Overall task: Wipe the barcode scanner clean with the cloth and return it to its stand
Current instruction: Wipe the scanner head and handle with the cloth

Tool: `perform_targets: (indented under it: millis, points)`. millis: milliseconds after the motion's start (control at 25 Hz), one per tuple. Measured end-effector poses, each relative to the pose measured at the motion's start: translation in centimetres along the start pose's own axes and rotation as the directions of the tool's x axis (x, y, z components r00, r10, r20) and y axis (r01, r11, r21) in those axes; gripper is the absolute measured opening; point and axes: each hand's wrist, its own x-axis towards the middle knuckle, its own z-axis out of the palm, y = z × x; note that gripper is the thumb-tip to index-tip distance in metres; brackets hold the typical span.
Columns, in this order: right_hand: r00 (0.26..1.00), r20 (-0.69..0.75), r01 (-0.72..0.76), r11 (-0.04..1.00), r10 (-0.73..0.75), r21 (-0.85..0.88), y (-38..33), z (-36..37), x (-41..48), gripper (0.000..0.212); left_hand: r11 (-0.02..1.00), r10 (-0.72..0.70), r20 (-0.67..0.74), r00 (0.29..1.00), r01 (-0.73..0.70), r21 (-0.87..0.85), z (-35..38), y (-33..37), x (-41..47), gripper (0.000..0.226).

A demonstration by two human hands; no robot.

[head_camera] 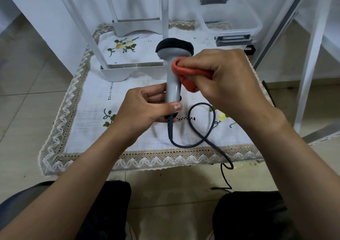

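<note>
The grey plastic barcode scanner (173, 77) with its black head stands upright above the embroidered white tablecloth (139, 134) — left hand (147, 109) gripping its handle at 7 o'clock, right hand (226, 77) pinching the folded orange cloth (191, 76) against its neck at 3 o'clock.

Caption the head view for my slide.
Left hand grips the barcode scanner by its handle; right hand presses an orange cloth against it.

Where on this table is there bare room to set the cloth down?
The near-left stretch of tablecloth, between the left hand and the lace edge, is bare. The near right is taken by the cable loop; the back is crowded by the white rack and clear box.
</note>
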Motion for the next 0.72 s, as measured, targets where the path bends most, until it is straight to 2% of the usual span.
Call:
perform_targets:
  millis: [200,400,600,720]
  points:
    - [0.998,0.059,-0.008,1.0,0.01,-0.03,-0.18,0.2,-0.09,0.023,1.0,0.018,-0.006,1.0,-0.018,0.02,-0.03,0.15,-0.16,0.04]
    - [0.975,0.223,0.017,1.0,-0.018,0.004,-0.6,-0.28,-0.22,0.025,1.0,0.016,-0.021,1.0,-0.016,0.016,-0.04,0.11,-0.26,0.042]
    - [1.0,0.022,0.007,0.999,-0.006,-0.043,-0.24,-0.34,-0.06,0.019,1.0,0.012,-0.017,1.0,-0.012,0.013,0.24,0.42,-0.37,0.044]
    - [0.998,0.068,0.02,0.998,-0.015,-0.066,-0.36,-0.12,-0.06,0.019,1.0,0.009,-0.016,1.0,-0.009,0.007,0.3,0.5,-0.44,0.044]
